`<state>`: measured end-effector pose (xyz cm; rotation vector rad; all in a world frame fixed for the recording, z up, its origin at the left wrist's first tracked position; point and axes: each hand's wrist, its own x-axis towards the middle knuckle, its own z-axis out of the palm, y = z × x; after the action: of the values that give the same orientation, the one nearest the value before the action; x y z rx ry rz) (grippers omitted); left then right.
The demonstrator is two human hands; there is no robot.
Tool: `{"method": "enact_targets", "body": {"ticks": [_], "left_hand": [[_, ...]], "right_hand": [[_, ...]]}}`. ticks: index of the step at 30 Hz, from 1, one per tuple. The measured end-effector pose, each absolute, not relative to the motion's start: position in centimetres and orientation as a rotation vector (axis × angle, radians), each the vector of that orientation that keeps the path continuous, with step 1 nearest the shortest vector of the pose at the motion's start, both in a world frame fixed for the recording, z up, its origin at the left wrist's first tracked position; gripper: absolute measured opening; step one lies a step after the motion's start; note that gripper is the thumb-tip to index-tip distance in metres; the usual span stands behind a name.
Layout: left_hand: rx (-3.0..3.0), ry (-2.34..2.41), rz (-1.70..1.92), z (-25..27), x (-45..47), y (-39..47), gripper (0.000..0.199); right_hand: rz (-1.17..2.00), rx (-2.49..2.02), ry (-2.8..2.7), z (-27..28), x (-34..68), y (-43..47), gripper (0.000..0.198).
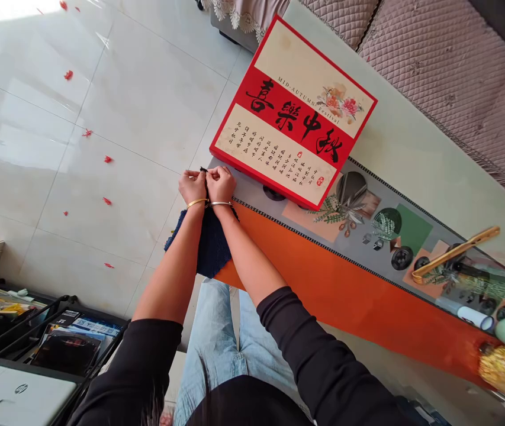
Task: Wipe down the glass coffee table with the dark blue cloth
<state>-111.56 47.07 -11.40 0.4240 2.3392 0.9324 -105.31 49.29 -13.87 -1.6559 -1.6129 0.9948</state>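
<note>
Both hands meet at the corner of the bench [412,154], just beside the near edge of the flat red and cream cardboard gift box [294,112] printed with black brush characters. The left hand [192,186], with a gold bangle at the wrist, and the right hand [221,184], with a silver bangle, are each closed into a loose fist, knuckles touching, and together they pinch the top edge of a dark navy knitted cloth [211,242]. The cloth hangs down from the fingers between the two forearms, past the bench edge and over the person's light blue jeans. Beside the box, an orange and grey patterned table runner [345,284] stretches along the bench away from the hands. Far from the box along that runner lie a long gold-coloured tray [456,251] and a cluster of small bottles and jars, too crowded to tell apart. Beyond the box stands a sofa with a quilted pinkish cover [447,71]. On the other side of the box spreads a glossy white tiled floor [101,118] dotted with small red scraps.
</note>
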Motion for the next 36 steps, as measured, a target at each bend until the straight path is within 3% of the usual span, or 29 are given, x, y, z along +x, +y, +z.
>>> {"method": "enact_targets", "body": {"ticks": [9,36], "left_hand": [[0.376,2.292,0.951,-11.3,-108.3,42.2,0.018],[0.065,2.154,1.129,-14.0,-111.0,47.7,0.015]], "right_hand": [[1.074,-1.72,-1.579,-12.6,-102.2,44.6,0.014],[1.117,-1.708,-1.479,-13.7,-105.0,49.8,0.014]]}}
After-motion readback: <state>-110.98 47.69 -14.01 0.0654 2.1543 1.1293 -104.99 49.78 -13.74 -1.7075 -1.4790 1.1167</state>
